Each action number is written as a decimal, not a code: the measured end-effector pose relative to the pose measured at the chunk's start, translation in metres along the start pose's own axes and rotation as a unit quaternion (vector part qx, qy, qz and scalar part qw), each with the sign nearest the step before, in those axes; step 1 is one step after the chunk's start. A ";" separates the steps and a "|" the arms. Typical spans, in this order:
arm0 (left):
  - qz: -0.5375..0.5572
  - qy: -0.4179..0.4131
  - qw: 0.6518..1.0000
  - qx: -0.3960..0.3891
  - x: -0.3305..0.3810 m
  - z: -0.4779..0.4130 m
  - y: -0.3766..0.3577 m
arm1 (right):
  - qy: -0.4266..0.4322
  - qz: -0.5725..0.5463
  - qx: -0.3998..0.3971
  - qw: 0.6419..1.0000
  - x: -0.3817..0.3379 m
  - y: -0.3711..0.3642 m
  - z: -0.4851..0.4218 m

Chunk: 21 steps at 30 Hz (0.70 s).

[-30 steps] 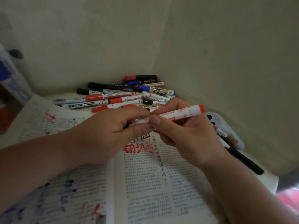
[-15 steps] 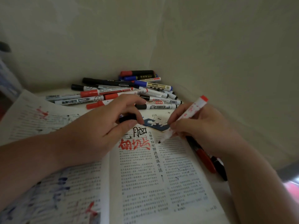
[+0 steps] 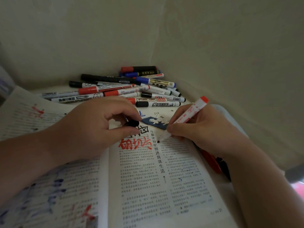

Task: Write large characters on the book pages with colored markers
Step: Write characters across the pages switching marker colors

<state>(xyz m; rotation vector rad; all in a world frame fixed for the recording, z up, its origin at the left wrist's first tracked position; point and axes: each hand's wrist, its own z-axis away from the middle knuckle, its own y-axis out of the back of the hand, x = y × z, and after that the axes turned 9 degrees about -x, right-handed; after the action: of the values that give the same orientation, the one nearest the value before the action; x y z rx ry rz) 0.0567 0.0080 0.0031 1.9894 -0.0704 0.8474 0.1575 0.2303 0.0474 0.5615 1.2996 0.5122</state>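
Note:
An open book (image 3: 164,186) of printed text lies in front of me, with red characters (image 3: 134,143) written near the top of its right page. My right hand (image 3: 202,129) grips a white marker with a red end (image 3: 191,112), its dark tip touching the page just right of the red characters. My left hand (image 3: 98,127) rests on the book's upper middle and pinches a small black marker cap (image 3: 132,123) between thumb and forefinger. Blue and red marker strokes cover the left page (image 3: 49,195).
A pile of several red, blue and black markers (image 3: 125,89) lies behind the book in the corner of two pale walls. A red marker and a black marker (image 3: 213,162) lie beside the book's right edge, under my right wrist.
The hands pulled apart, taking the cap off the marker. The right hand then swung the marker tip down onto the right page; the left hand kept the cap.

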 end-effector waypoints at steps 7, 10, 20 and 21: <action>0.079 0.014 0.997 0.006 -0.001 0.002 -0.004 | -0.009 0.052 0.018 0.998 -0.001 -0.001 -0.004; 0.145 0.037 0.989 0.012 -0.001 0.002 -0.005 | -0.018 0.070 0.037 0.997 -0.001 0.000 -0.003; 0.009 0.010 1.000 -0.014 0.003 0.004 0.001 | 0.000 0.042 0.041 0.998 0.000 0.000 -0.002; 0.005 0.019 1.000 -0.020 0.005 0.005 0.002 | 0.007 -0.006 0.043 0.999 0.002 0.000 -0.002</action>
<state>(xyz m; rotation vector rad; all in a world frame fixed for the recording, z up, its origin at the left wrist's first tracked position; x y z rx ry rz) 0.0622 0.0045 0.0060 1.9360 -0.0753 0.8842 0.1555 0.2317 0.0454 0.6220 1.3420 0.4530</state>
